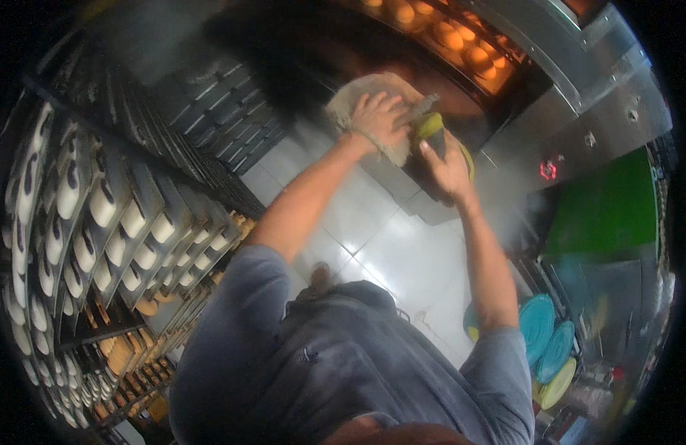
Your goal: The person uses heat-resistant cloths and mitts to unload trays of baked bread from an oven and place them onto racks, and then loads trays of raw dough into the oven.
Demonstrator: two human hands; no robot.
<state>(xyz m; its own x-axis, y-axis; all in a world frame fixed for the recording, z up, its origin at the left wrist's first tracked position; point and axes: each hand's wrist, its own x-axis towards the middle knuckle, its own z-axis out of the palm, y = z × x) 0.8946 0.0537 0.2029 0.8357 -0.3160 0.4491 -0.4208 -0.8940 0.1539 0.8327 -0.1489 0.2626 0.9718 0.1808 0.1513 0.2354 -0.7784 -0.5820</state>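
Observation:
Spread across a beige cloth (pixel 343 100) at the oven front is my left hand (pixel 376 122), fingers apart, with a twisted edge of cloth by its wrist. A grey metal piece (pixel 424 105) lies beside its fingertips. My right hand (pixel 450 167) grips a yellow-green and dark object (pixel 430 126), perhaps a pad or mitt, just right of the cloth; its exact shape is unclear. Above both hands, the glowing oven opening (pixel 506 63) shows several round buns (pixel 447 35) on trays.
Racks of trays (pixel 157 226) with pale oblong dough and baked pieces fill the left. Dark stacked trays (pixel 231 111) stand behind. A green panel (pixel 602 200), steel oven front (pixel 573 126) and teal round lids (pixel 550 348) are at the right. Below is tiled floor (pixel 380 245).

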